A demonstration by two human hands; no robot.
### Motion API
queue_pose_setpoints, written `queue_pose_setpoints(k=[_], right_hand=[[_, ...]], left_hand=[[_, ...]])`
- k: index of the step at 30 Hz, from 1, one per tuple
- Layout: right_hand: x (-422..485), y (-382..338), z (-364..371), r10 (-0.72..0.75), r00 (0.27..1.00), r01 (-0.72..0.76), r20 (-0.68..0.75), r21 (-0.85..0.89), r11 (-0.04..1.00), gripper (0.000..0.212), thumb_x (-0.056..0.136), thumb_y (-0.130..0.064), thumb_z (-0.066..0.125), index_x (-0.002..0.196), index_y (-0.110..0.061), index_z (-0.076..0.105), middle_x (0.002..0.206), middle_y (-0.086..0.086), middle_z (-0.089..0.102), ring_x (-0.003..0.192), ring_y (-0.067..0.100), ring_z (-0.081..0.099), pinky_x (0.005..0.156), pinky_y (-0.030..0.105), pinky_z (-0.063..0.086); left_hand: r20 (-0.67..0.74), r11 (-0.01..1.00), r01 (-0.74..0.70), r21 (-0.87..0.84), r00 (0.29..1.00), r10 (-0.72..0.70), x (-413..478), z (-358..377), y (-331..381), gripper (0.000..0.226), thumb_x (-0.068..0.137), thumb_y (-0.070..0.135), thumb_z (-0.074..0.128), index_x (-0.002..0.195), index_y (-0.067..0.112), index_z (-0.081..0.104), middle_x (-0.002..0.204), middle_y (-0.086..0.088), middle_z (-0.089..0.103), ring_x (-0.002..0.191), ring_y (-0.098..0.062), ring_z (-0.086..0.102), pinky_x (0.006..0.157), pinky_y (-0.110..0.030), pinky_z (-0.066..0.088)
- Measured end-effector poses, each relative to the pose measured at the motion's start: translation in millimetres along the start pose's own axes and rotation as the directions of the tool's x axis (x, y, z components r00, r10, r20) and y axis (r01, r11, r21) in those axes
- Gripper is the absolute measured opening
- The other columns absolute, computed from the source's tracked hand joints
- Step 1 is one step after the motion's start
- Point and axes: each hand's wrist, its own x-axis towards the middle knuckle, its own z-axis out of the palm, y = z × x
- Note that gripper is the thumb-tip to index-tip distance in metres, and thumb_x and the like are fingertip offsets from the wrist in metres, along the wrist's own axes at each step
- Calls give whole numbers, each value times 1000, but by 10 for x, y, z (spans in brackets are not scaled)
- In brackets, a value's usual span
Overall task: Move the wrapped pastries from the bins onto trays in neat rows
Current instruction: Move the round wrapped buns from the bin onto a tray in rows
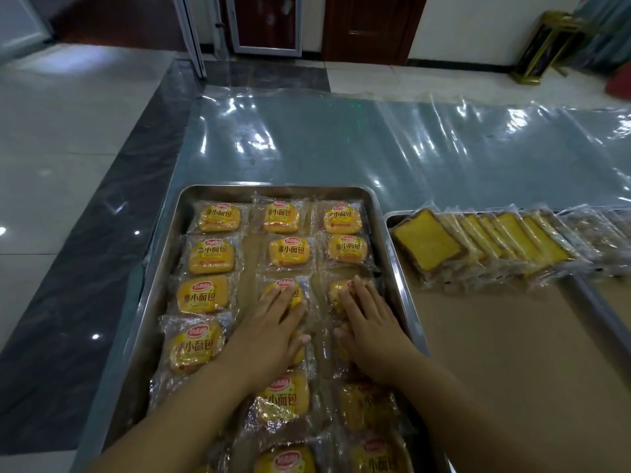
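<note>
Both hands, left (273,322) and right (367,322), flat on pastries (211,259); tray (392,233).

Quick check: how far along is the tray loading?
Done: the left tray holds wrapped buns in three columns, its far two rows straight. In hand: the left hand and right hand rest flat on the third-row middle bun and right bun. Left: the near buns lie crooked, and the right tray has one far row of cake slices, its paper liner otherwise bare.
</note>
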Motion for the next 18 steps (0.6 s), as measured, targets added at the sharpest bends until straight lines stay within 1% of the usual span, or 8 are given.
queue_pose_setpoints(k=[4, 6, 8, 11, 12, 14, 16, 18], right_hand=[[68, 34, -48, -32, 999, 33, 38, -22, 999, 72, 95, -53, 28, 147, -26, -15, 152, 2, -32, 135, 19, -34, 109, 37, -15], [80, 34, -44, -40, 998, 41, 40, -24, 999, 73, 95, -54, 28, 147, -26, -15, 152, 3, -31, 136, 20, -33, 111, 39, -13], [60, 18, -52, -30, 999, 30, 18, 5, 1000, 72, 95, -54, 30, 148, -27, -11, 154, 2, -27, 137, 21, -31, 112, 39, -11], [-63, -14, -78, -9, 994, 14, -111, 45, 999, 71, 94, -51, 38, 150, -27, 1, 157, 0, -15, 141, 21, -22, 112, 35, -7], [-128, -29, -88, -16, 987, 22, -159, 37, 999, 69, 94, -49, 40, 150, -25, 7, 158, 1, -8, 143, 21, -17, 113, 35, -4], [-292, -65, -101, -29, 974, 43, -223, 58, 997, 64, 93, -43, 46, 148, -21, 21, 158, 2, 8, 144, 21, -5, 116, 37, 8], [-480, -101, -91, -37, 962, 68, -270, 109, 992, 58, 91, -39, 52, 143, -19, 34, 154, 3, 22, 143, 20, 6, 116, 40, 19], [-656, -129, -41, -63, 957, 100, -284, 115, 988, 56, 90, -41, 55, 139, -19, 38, 152, 2, 26, 143, 20, 9, 115, 39, 20]], left_hand=[[45, 1000, -4, 27, 999, 3, 43, 29, -35, 64, 94, 57, 15, 148, 28, -6, 149, 6, -31, 133, -13, -33, 108, -31, -11], [55, 1000, -6, 29, 998, 4, 50, 36, -48, 65, 94, 58, 16, 147, 29, -6, 150, 5, -29, 134, -14, -32, 109, -31, -11], [43, 1000, -3, 5, 999, 2, 43, 15, -37, 63, 94, 57, 19, 148, 30, -2, 153, 5, -24, 137, -14, -28, 109, -30, -10], [-61, 997, 10, -78, 998, -15, -30, -46, 32, 58, 95, 53, 27, 148, 31, 14, 157, 6, -9, 142, -14, -15, 110, -30, -5], [-108, 994, 16, -106, 994, -27, -76, -70, 71, 57, 95, 51, 31, 146, 30, 22, 158, 6, -2, 143, -15, -10, 112, -32, 0], [-176, 988, 21, -154, 983, -49, -200, -109, 159, 52, 94, 49, 38, 142, 29, 34, 156, 5, 13, 143, -16, 2, 114, -35, 10], [-240, 980, 17, -197, 968, -66, -355, -119, 240, 47, 92, 48, 44, 136, 31, 42, 148, 7, 28, 138, -15, 14, 111, -36, 20], [-282, 977, 25, -210, 956, -85, -521, -99, 300, 44, 90, 50, 45, 130, 33, 48, 141, 8, 35, 131, -13, 20, 107, -35, 25]])
